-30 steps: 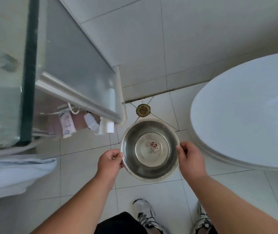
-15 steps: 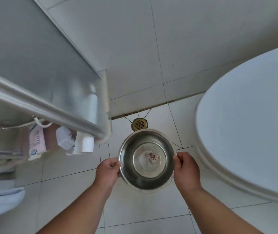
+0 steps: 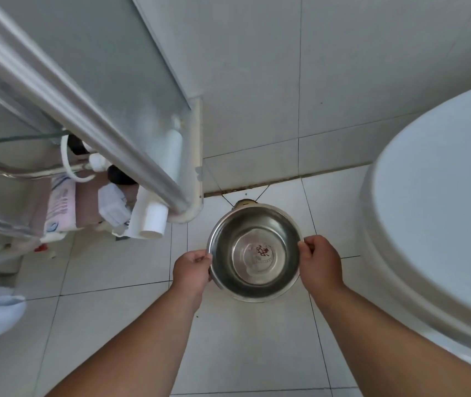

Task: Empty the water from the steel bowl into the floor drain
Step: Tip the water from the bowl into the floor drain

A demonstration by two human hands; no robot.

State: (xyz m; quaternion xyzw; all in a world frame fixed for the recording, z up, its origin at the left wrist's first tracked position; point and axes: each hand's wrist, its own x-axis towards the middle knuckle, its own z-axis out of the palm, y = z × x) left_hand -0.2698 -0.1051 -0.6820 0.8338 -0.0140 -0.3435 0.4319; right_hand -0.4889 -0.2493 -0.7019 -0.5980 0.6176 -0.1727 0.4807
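Note:
A round steel bowl (image 3: 255,253) with a red mark on its bottom is held low over the white tiled floor, roughly level. My left hand (image 3: 192,267) grips its left rim and my right hand (image 3: 320,260) grips its right rim. The brass floor drain (image 3: 244,202) lies by the wall's foot, and the bowl's far rim hides most of it. Whether there is water in the bowl I cannot tell for sure; the bottom looks glossy.
A white toilet lid (image 3: 440,213) fills the right side. On the left stand a frosted glass shower partition (image 3: 131,90) with a metal rail, a white pipe end (image 3: 154,219) and packets (image 3: 62,204) behind it. The tiled wall (image 3: 300,81) rises just beyond the drain.
The bowl and both hands have moved forward and down toward the wall, so its far rim now covers most of the drain. My feet have left the view.

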